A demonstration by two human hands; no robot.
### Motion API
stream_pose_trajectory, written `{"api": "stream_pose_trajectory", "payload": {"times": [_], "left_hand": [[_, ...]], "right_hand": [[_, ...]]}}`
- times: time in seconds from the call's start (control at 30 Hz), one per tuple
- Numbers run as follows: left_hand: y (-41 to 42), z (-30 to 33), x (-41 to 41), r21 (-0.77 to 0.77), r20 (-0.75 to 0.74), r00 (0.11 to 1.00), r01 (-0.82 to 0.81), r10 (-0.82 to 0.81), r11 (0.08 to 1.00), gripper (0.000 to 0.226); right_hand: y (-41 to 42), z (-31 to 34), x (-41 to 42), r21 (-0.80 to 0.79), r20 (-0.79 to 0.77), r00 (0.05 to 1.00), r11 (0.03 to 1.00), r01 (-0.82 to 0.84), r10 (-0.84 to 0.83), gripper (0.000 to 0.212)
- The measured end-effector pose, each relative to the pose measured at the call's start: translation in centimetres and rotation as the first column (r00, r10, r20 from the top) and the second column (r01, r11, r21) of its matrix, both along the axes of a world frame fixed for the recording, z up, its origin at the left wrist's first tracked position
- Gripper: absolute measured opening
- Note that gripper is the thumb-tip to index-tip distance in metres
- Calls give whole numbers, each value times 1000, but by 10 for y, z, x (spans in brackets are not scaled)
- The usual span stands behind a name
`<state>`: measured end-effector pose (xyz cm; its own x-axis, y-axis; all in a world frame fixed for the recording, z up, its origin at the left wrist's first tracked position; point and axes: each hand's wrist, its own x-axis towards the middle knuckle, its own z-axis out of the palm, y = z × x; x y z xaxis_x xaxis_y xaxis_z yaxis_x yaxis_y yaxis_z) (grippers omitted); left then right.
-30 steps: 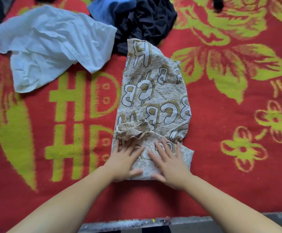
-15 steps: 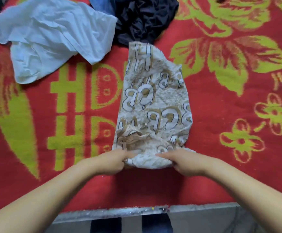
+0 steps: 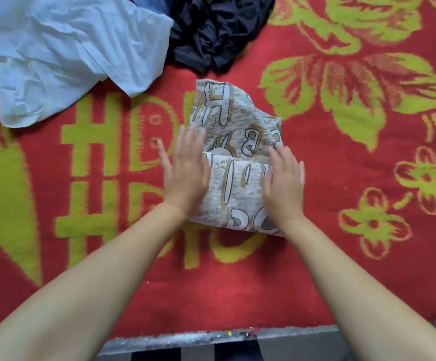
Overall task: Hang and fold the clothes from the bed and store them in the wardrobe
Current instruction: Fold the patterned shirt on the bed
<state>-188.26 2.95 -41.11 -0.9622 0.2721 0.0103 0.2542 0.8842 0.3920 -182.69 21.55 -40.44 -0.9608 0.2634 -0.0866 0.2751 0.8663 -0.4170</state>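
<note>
1. Printed beige garment (image 3: 240, 175) with large outlined letters, lying near the middle of the red blanket (image 3: 341, 256); near half doubled over the far half, fold edge running across at about mid-length; far end wrinkled and slightly raised.
2. Left hand (image 3: 185, 173) laid flat at the garment's left edge, fingers straight and spread wide, fingertips blurred; palm partly on the cloth, partly over the blanket; gripping nothing.
3. Right hand (image 3: 284, 183) resting on the right side of the folded part, fingers straight and close together, pressing down on the cloth; nothing pinched or curled round.
4. Both bare forearms reaching in from the bottom corners, converging on the garment.
5. Pale blue shirt (image 3: 63, 56) crumpled at the upper left, well apart from the printed garment; one corner pointing toward it without touching.
6. Dark navy clothing (image 3: 216, 29) bunched at the top centre, just beyond the far end of the printed garment, touching or overlapping the pale blue shirt's right edge; a strip of blue fabric (image 3: 151, 2) peeking out between the two at the top edge.
7. Blanket patterned with yellow-green flowers, leaves and block letters; grey bed edge (image 3: 211, 337) along the bottom of the view.
</note>
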Motion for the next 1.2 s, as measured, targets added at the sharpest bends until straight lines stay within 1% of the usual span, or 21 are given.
{"api": "stream_pose_trajectory", "payload": {"times": [0.03, 0.07, 0.1, 0.17, 0.27, 0.37, 0.47, 0.53, 0.57, 0.63, 0.67, 0.7, 0.77, 0.83, 0.87, 0.93, 1.0, 1.07, 1.13, 1.17, 1.2], "left_hand": [[7, -6, 13, -95, -37, 983, 175, -179, 980, 53], [12, -13, 25, -172, -5, 958, 282, -288, 944, 54], [13, -22, 34, -225, 79, 948, 318, -309, 921, 55], [3, -46, 42, -257, 223, 957, 240, -184, 936, 58], [-16, -71, 39, -246, 265, 963, 113, -46, 963, 62], [-18, -82, 32, -236, 285, 957, 115, -44, 965, 65], [-15, -80, 25, -280, 328, 943, 148, -50, 949, 67], [-21, -66, 29, -255, 281, 946, 238, -163, 937, 73], [-27, -60, 33, -236, 233, 932, 330, -277, 914, 77], [-43, -53, 40, -253, 146, 820, 572, -553, 780, 84], [-50, -52, 43, -285, 145, 756, 650, -639, 704, 89], [-54, -51, 45, -315, 185, 725, 683, -663, 659, 95], [-52, -48, 46, -362, 255, 763, 645, -594, 673, 98], [-41, -47, 47, -416, 280, 806, 592, -522, 690, 89], [-36, -44, 47, -425, 334, 802, 597, -495, 680, 84], [-31, -32, 47, -377, 446, 773, 620, -451, 688, 80], [-32, -8, 43, -237, 558, 715, 624, -422, 744, 79], [-40, 19, 31, -18, 677, 590, 610, -440, 792, 66], [-44, 46, 9, 124, 775, 438, 600, -455, 790, 43], [-45, 55, -7, 176, 805, 391, 560, -445, 810, 39], [-45, 60, -25, 213, 823, 371, 501, -431, 839, 39]], "right_hand": [[-14, -6, 10, 42, -17, 996, 996, -84, 85, 49], [-27, -13, 20, 101, 13, 983, 977, -185, 185, 50], [-33, -21, 28, 160, 61, 965, 952, -261, 254, 50], [-29, -39, 37, 191, 162, 952, 938, -290, 261, 52], [-9, -63, 37, 186, 212, 946, 940, -287, 247, 54], [-8, -77, 31, 182, 287, 922, 930, -320, 261, 55], [-6, -75, 26, 185, 367, 898, 927, -327, 244, 58], [-2, -62, 32, 164, 364, 884, 914, -371, 293, 64], [-1, -53, 37, 158, 353, 871, 896, -415, 341, 68], [2, -45, 55, 195, 325, 808, 801, -566, 492, 75], [5, -42, 65, 202, 343, 755, 742, -640, 558, 81], [7, -40, 73, 195, 376, 717, 706, -681, 588, 87], [8, -36, 77, 198, 441, 726, 732, -652, 527, 96], [2, -32, 68, 246, 449, 780, 779, -577, 436, 89], [-3, -29, 63, 263, 437, 792, 782, -566, 426, 82], [-9, -20, 54, 232, 481, 755, 765, -601, 446, 69], [-7, -5, 48, 109, 547, 685, 770, -629, 482, 60], [3, 27, 39, -94, 549, 613, 771, -630, 568, 44], [15, 60, 20, -335, 579, 542, 784, -522, 609, 20], [21, 71, 7, -383, 591, 528, 788, -482, 610, 13], [27, 77, -8, -375, 569, 562, 797, -473, 601, 10]]}}
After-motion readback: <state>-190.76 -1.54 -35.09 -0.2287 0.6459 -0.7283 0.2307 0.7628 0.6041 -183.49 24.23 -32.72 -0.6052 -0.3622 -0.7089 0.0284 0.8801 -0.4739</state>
